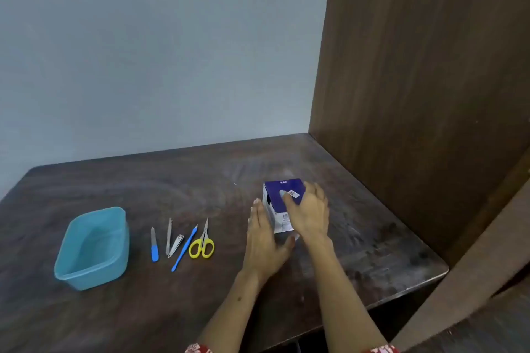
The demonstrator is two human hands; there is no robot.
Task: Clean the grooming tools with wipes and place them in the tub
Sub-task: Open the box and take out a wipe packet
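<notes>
- My left hand (262, 241) lies flat against the left side of the box (279, 203), fingers straight and together, thumb tucked toward the box's near bottom corner. Open palm, bracing, not wrapped around anything.
- My right hand (311, 213) sits on top of the box, fingers spread over the purple lid, index near the opening. Loose open hand; can't tell if a fingertip pinches a wipe.
- Box: purple top, white sides, upright on the table (200, 175), right of centre.
- Tub (93, 249): light blue, rectangular, on the table at far left, well apart from both hands.
- Tools in a row between tub and box, all lying on the table, none in the tub:
- file (154, 245), blue handle, leftmost
- a thin metal tool (169, 236) next to it
- clipper (176, 245), touching or just beside the metal tool, can't tell which
- blue stick (185, 248), slanted
- scissors (202, 242), yellow handles, tips pointing away, nearest my left hand.
- Wooden panel (424, 66) stands at the table's right edge.
- Red patterned sleeves (198, 348) show at the bottom.
</notes>
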